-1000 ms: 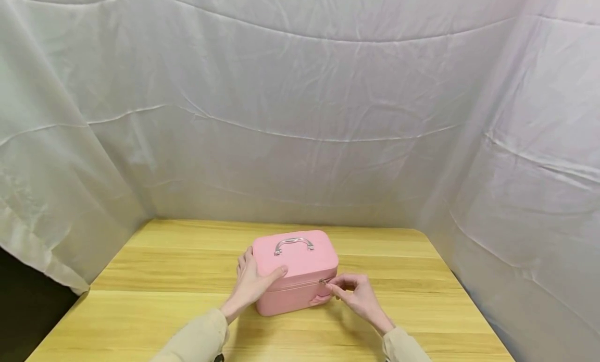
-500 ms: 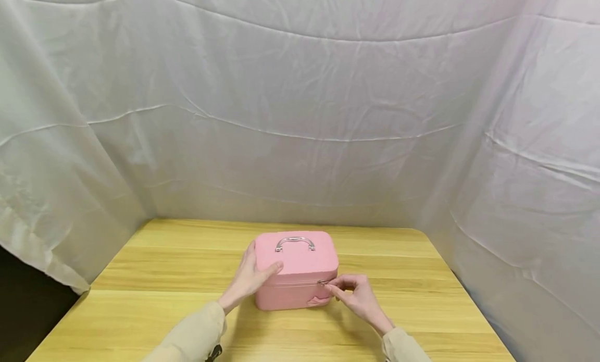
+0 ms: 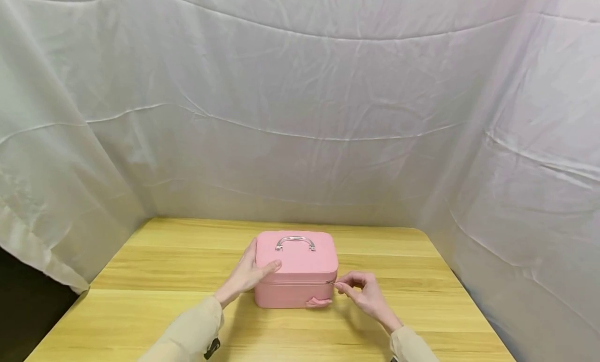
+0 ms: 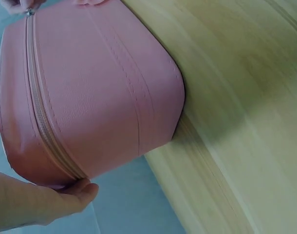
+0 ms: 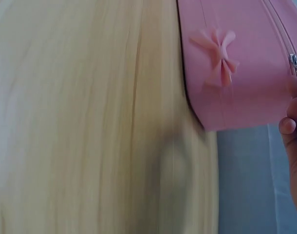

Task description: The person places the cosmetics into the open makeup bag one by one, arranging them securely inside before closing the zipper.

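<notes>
A pink cosmetic case (image 3: 294, 294) with a silver handle (image 3: 295, 239) on its lid stands upright on the table. My left hand (image 3: 246, 273) grips its left side, the thumb lying over the top of the lid and the other fingers along the side, partly hidden. At the front right corner, my right hand (image 3: 365, 293) pinches the metal zipper pull (image 5: 294, 60) between thumb and forefinger. The zipper (image 4: 44, 119) runs around the case just beneath the lid, and the lid lies down on the body. A pink bow (image 5: 220, 54) sits low on the front.
The wooden table (image 3: 164, 278) extends on all sides of the case. Pale grey cloth (image 3: 290, 91) hangs behind the table and along both sides. A dark gap (image 3: 28, 304) shows beyond the left edge.
The zipper pull has slid right along the front to the corner, my right hand moving with it. The case has turned slightly to face me squarely, my left hand staying on it.
</notes>
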The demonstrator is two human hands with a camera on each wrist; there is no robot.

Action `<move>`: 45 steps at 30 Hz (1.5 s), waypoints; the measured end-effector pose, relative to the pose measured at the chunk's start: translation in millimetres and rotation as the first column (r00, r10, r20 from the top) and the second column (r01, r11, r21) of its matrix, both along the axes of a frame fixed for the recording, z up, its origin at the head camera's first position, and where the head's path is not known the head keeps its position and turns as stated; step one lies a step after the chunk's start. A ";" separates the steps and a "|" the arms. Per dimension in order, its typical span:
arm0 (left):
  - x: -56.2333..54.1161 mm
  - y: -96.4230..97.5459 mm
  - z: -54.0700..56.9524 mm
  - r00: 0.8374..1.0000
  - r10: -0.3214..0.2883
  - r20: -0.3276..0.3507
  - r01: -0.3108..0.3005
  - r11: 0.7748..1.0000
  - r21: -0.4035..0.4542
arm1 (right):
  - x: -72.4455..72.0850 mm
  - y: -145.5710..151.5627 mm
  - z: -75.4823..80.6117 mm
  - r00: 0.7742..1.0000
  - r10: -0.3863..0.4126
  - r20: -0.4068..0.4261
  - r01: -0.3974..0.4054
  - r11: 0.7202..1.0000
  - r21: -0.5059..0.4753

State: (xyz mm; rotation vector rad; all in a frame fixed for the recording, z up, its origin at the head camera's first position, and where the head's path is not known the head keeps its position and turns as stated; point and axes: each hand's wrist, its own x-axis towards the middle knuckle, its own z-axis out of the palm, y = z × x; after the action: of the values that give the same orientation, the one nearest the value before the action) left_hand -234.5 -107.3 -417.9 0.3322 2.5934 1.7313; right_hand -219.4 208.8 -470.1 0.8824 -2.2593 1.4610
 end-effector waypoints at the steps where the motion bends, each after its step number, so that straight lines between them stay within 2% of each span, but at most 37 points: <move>1: 0.0 -0.3 0.1 1.000 0.001 0.004 -0.001 1.000 0.000 | -0.4 1.4 -0.3 1.000 -0.008 0.010 0.008 1.000 0.011; 5: 1.7 0.6 -2.4 1.000 0.027 0.010 -0.027 1.000 -0.002 | -1.7 3.4 0.0 0.996 -0.046 0.081 0.041 0.997 0.066; 8: 6.1 2.4 -6.3 0.997 0.070 -0.014 -0.070 0.997 -0.018 | -2.2 2.3 1.3 0.986 -0.065 0.155 0.050 0.994 0.098; 10: 9.8 3.5 -7.9 0.995 0.097 -0.039 -0.099 0.994 -0.045 | -2.5 1.7 1.8 0.978 -0.065 0.199 0.047 0.994 0.096; 13: 14.3 4.6 -8.4 0.991 0.117 -0.059 -0.122 0.989 -0.089 | -3.1 1.2 1.8 0.974 -0.048 0.219 0.037 0.998 0.055; 20: 16.1 3.8 -7.9 0.992 0.119 -0.048 -0.124 0.986 -0.109 | -5.0 2.2 1.0 0.985 -0.009 0.173 0.007 1.000 0.009; 28: 7.9 -6.1 -10.9 0.993 0.103 -0.051 -0.104 0.994 -0.016 | -0.9 -7.6 4.3 1.000 0.000 0.029 -0.004 0.992 0.126; 38: -0.9 -15.3 -10.3 0.994 0.111 -0.012 -0.112 0.993 -0.023 | 2.8 -20.8 2.5 0.996 0.030 -0.089 -0.016 0.988 0.152; 41: -5.0 -17.6 -11.0 0.996 0.092 -0.021 -0.093 0.996 -0.015 | 3.9 -21.0 1.9 0.995 0.056 -0.082 -0.044 0.989 0.142; 45: -13.3 -21.3 -11.4 0.997 0.066 -0.048 -0.066 0.998 0.009 | 5.5 -21.3 1.4 0.994 0.108 -0.008 -0.107 0.989 0.107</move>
State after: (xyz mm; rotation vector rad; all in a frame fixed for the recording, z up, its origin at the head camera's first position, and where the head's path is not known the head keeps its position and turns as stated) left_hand -247.9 -128.7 -429.3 0.2954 2.6614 1.7751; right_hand -213.9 187.6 -468.7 1.0582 -2.3302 1.3845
